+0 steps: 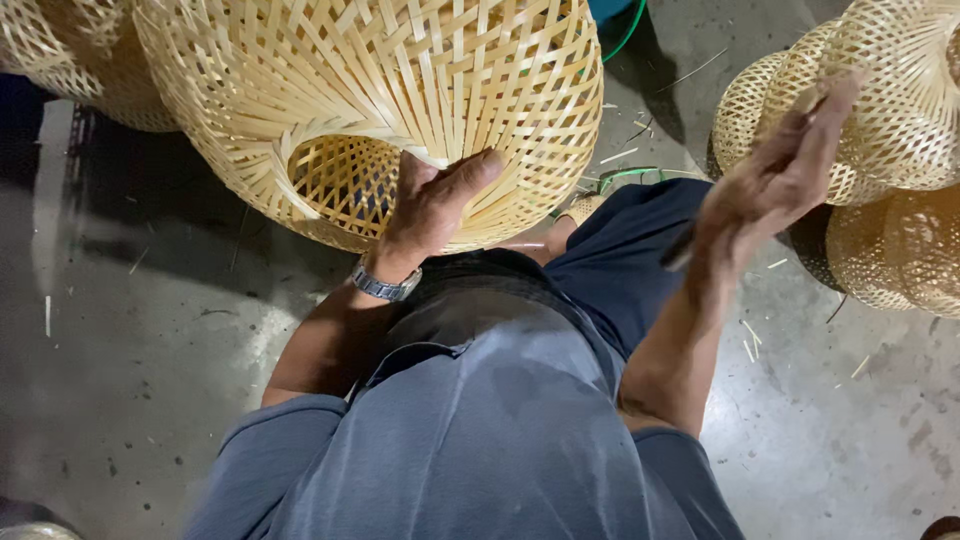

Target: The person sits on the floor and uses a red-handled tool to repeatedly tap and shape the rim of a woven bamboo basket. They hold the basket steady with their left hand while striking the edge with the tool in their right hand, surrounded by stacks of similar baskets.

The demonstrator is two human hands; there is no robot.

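Observation:
A large woven bamboo basket (400,90) with a round opening rests over my lap, its opening turned towards me. My left hand (435,200), with a metal watch on the wrist, grips the rim of that opening, thumb on the outside. My right hand (775,175) is raised to the right and blurred, fingers stretched towards the baskets stacked there. A short dark thing (678,250) sticks out under its palm; whether the hand grips it is unclear.
Several more woven bamboo baskets (890,130) are stacked at the right, and another (70,60) sits at the top left. The grey concrete floor (150,330) is strewn with bamboo slivers. A green cord (625,175) lies beyond my knee.

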